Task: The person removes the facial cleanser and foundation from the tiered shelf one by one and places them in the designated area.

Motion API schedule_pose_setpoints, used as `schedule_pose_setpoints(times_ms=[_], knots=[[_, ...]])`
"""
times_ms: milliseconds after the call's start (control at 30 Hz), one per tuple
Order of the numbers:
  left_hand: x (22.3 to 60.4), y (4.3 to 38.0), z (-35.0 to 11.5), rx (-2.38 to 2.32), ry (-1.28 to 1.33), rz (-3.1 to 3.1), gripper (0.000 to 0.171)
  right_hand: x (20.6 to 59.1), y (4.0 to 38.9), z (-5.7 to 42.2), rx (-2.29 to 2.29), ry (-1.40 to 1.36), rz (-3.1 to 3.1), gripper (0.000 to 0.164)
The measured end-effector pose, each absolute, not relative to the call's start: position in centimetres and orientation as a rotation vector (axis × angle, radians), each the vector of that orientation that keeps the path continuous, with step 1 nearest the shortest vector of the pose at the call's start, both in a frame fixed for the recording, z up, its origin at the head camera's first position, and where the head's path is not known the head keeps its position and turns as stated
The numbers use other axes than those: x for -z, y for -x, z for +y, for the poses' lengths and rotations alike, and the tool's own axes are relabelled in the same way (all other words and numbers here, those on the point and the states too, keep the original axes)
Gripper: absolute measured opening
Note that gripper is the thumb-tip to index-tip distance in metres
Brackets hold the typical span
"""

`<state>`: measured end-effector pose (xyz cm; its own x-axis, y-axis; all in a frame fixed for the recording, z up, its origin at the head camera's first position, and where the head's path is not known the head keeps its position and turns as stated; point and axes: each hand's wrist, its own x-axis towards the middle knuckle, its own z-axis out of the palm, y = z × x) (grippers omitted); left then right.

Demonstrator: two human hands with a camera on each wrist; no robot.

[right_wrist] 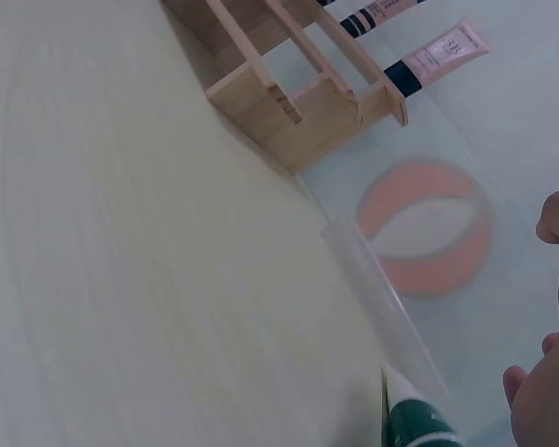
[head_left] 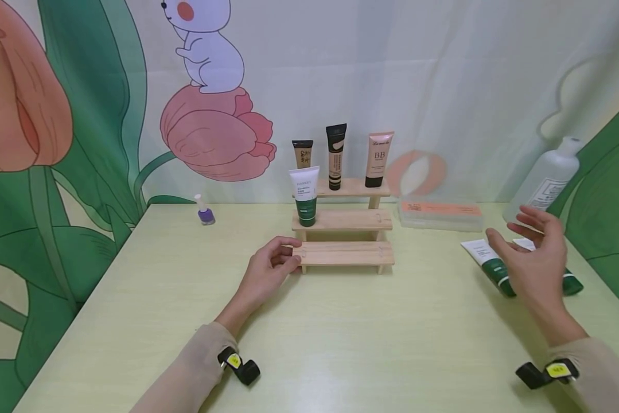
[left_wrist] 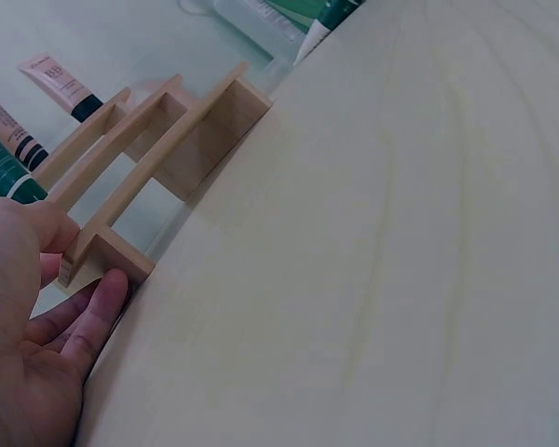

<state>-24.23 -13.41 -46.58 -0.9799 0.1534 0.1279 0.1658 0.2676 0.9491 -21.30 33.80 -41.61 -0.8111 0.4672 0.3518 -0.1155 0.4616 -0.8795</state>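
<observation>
A three-step wooden display rack (head_left: 346,254) stands on the table. My left hand (head_left: 267,271) grips the left end of its lowest step, the thumb in front and the fingers around the side. On the middle step, at the left, stands a white and green tube (head_left: 306,198). The top step carries a small tan tube (head_left: 303,154), a black and beige tube (head_left: 335,158) and a pink BB cream tube (head_left: 378,160). At the right, my right hand (head_left: 538,261) hovers with spread fingers over two lying white and green tubes (head_left: 491,269), partly hiding one.
A purple nail polish bottle (head_left: 205,211) stands at the back left. Behind the lying tubes are a flat clear box (head_left: 440,214) with an orange label and a large white bottle (head_left: 547,176), tilted. A printed curtain (head_left: 309,74) hangs along the table's back edge.
</observation>
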Motion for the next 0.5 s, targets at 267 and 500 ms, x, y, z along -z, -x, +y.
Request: schedule_pose_setpoints(times_ms=[267,500], knots=[[46.7,24.2,-13.4,1.860,0.305,-2.504,0.029,40.4,22.4,30.9,-1.439,0.117,-2.053,0.072],[46.7,24.3,-13.4,1.863,0.312,-2.497,0.029,39.3,23.5,28.0,-1.567,-0.046,-1.944,0.071]])
